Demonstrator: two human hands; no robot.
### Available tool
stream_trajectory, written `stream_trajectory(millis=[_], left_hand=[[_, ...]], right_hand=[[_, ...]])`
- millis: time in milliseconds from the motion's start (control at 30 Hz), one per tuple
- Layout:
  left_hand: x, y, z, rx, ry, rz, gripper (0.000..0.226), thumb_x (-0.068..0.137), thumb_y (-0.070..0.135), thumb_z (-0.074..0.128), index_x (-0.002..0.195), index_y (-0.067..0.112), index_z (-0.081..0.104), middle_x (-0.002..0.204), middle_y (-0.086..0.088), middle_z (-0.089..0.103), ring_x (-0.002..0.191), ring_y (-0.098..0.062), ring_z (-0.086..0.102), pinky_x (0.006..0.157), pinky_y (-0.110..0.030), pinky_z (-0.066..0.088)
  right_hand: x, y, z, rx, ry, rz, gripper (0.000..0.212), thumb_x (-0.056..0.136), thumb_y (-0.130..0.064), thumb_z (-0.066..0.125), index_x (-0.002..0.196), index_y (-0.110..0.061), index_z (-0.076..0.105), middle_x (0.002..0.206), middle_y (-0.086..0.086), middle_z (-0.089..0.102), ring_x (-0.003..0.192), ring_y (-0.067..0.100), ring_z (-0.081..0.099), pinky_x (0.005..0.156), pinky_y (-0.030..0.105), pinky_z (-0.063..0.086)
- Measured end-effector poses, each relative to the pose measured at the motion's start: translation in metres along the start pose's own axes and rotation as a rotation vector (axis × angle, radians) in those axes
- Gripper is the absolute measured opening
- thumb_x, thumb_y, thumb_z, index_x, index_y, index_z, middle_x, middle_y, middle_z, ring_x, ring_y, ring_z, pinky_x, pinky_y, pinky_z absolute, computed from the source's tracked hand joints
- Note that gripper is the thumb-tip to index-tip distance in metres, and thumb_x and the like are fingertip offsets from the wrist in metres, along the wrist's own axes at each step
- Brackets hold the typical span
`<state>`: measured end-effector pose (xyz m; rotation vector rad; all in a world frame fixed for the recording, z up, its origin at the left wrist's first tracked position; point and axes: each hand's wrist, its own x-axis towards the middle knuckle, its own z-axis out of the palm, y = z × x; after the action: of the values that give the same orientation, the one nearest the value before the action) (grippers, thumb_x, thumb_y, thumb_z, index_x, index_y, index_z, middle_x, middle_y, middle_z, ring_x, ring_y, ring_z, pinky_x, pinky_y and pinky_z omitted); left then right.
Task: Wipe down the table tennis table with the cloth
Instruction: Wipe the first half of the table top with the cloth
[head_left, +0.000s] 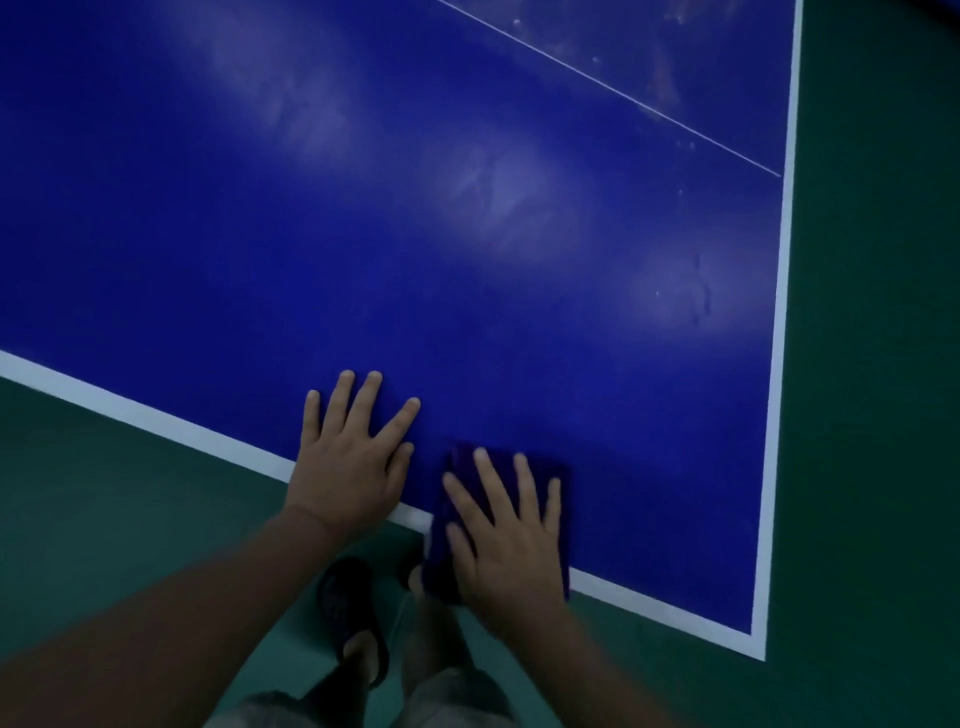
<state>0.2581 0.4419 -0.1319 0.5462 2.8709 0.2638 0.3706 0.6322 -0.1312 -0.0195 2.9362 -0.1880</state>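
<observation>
The blue table tennis table (415, 234) fills most of the view, with white border lines and a thin white centre line at the upper right. A folded dark purple cloth (545, 467) lies at the near edge, partly hanging over it. My right hand (506, 540) presses flat on the cloth with fingers spread. Just to the cloth's left, my left hand (350, 457) rests flat on the bare tabletop, fingers straight. Pale smears and streaks show on the surface farther out.
Green floor (872, 364) surrounds the table on the right and near side. The table's near right corner (758, 647) is close to my right hand. My feet in dark sandals (353, 613) stand below the near edge.
</observation>
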Motion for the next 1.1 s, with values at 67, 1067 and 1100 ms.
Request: stream_trajectory(millis=[67,1067,1100], left_hand=[[-0.004,0.001,0.001,-0.010,0.007,0.017,0.058,0.099,0.051,0.025,0.151,0.032,0.042,0.161,-0.016,0.031,0.151,-0.040,0.019,0.120,-0.062,0.015],[-0.015,0.061,0.018,-0.047,0.027,0.001,0.052,0.096,0.046,0.034,0.136,0.027,0.060,0.150,-0.016,0.045,0.143,-0.046,0.031,0.114,-0.070,0.022],[-0.012,0.063,0.017,-0.042,0.017,-0.001,0.052,0.096,0.046,0.034,0.136,0.026,0.060,0.150,-0.016,0.045,0.143,-0.045,0.030,0.114,-0.070,0.021]], right_hand=[[-0.019,0.032,-0.005,-0.020,-0.056,-0.104,0.053,0.103,-0.059,0.023,0.155,-0.052,0.014,0.169,-0.014,0.007,0.154,0.029,0.015,0.118,0.064,0.010],[-0.021,0.093,-0.013,-0.004,-0.027,-0.172,0.051,0.103,-0.057,0.029,0.153,-0.050,0.027,0.168,-0.012,0.016,0.153,0.030,0.019,0.118,0.064,0.015],[-0.015,0.115,-0.018,-0.016,-0.031,-0.205,0.050,0.102,-0.056,0.031,0.152,-0.051,0.030,0.168,-0.012,0.015,0.153,0.030,0.022,0.117,0.064,0.016]])
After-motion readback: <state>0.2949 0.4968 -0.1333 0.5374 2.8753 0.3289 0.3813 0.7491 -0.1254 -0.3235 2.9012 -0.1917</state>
